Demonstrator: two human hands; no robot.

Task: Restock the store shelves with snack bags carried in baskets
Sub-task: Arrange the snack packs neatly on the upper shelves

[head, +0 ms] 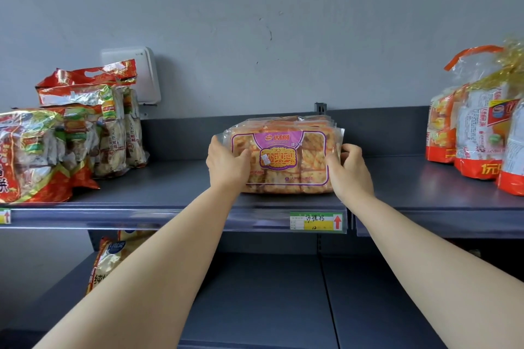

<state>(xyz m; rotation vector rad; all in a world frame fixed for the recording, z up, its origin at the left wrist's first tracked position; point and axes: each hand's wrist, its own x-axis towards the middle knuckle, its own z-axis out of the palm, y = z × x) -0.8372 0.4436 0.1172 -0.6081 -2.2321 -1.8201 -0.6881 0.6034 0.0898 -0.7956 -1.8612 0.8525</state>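
Note:
A clear snack bag with a purple and orange label point(283, 159) stands upright on the dark grey top shelf point(170, 193), at the front of a short row of like bags. My left hand point(226, 164) grips its left edge, thumb across the front. On the opposite edge, my right hand point(350, 170) holds it with curled fingers. Both arms reach up from below. No basket is in view.
Red and silver snack bags point(56, 144) crowd the shelf's left end; red, white and orange bags point(476, 133) stand at the right. A price tag point(316, 221) hangs on the shelf lip. A yellow bag point(113, 258) leans on the lower shelf point(269, 292). A white box point(141, 73) is on the wall.

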